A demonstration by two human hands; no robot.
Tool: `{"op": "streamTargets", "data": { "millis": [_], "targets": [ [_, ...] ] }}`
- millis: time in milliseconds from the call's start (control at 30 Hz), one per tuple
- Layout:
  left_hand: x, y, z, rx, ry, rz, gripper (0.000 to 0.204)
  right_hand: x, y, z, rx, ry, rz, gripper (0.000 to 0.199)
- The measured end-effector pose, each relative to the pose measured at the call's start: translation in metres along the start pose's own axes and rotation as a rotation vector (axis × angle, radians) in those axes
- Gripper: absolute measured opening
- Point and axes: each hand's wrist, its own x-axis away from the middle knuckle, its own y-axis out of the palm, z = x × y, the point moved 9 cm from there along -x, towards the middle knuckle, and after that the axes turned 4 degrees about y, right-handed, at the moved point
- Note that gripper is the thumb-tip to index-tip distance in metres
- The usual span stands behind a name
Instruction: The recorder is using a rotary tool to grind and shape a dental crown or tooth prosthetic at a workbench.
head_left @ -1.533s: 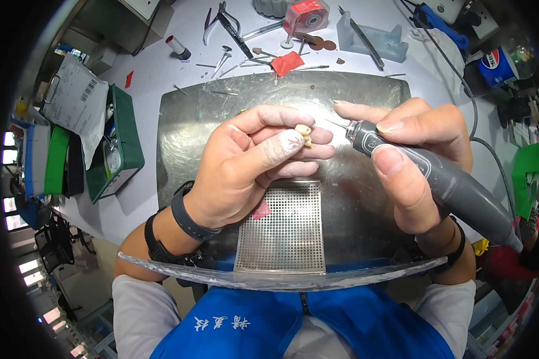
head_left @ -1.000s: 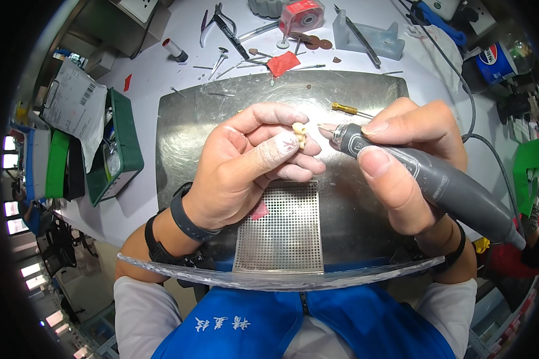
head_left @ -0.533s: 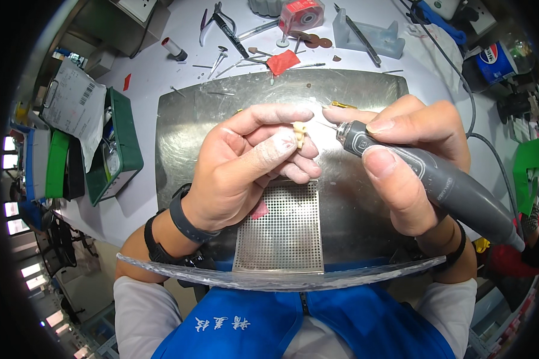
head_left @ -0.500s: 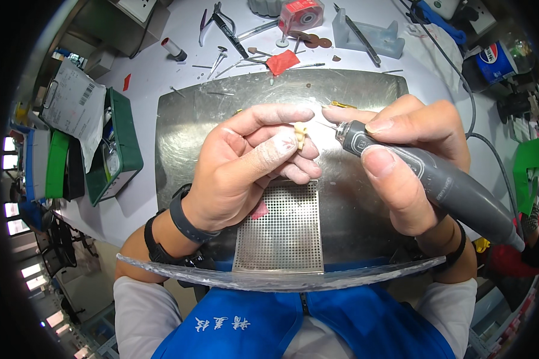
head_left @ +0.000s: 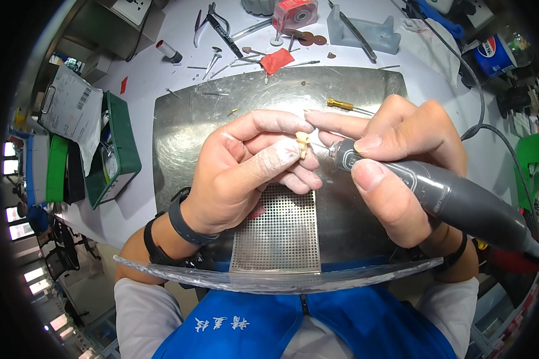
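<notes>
My left hand (head_left: 251,161), dusted with white powder, pinches a small cream tooth-shaped dental crown (head_left: 303,143) between thumb and fingers. In my right hand (head_left: 401,149) is a dark grey rotary handpiece (head_left: 443,191), gripped like a pen with its cable end toward the lower right. The thin bur (head_left: 319,143) at its tip points left at the crown, very close to it; whether they touch I cannot tell. The outstretched right fingertip meets the left index fingertip. Both hands are above a metal tray (head_left: 185,125) with a perforated grid (head_left: 275,239).
Burs, a red scrap (head_left: 276,60), brown discs (head_left: 308,38), a red tape dispenser (head_left: 294,14) and a grey-blue holder (head_left: 365,36) lie at the back. A brass-handled tool (head_left: 339,104) rests behind my right hand. A green bin (head_left: 117,173) stands left; a clear shield edge (head_left: 281,283) curves in front.
The handpiece has moved slightly left and down, its tip nearer the crown. The crown has shifted a little lower, and the right fingertip now meets the left index finger.
</notes>
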Motion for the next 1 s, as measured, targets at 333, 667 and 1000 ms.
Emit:
{"op": "streamTargets", "data": {
  "millis": [333,667,1000],
  "targets": [
    [0.0007,0.0039,0.0027,-0.041,0.058,0.007,0.030,0.0027,0.0000,-0.0008,0.073,-0.032,0.073,0.016],
    [0.0012,0.0019,-0.0002,-0.010,0.032,0.033,0.029,0.0037,-0.0023,0.0006,0.162,-0.019,0.043,0.015],
    [0.0017,0.0041,0.0000,-0.049,0.055,0.049,0.028,0.0002,0.0005,0.0035,0.163,-0.040,0.108,0.011]
  ]
}}
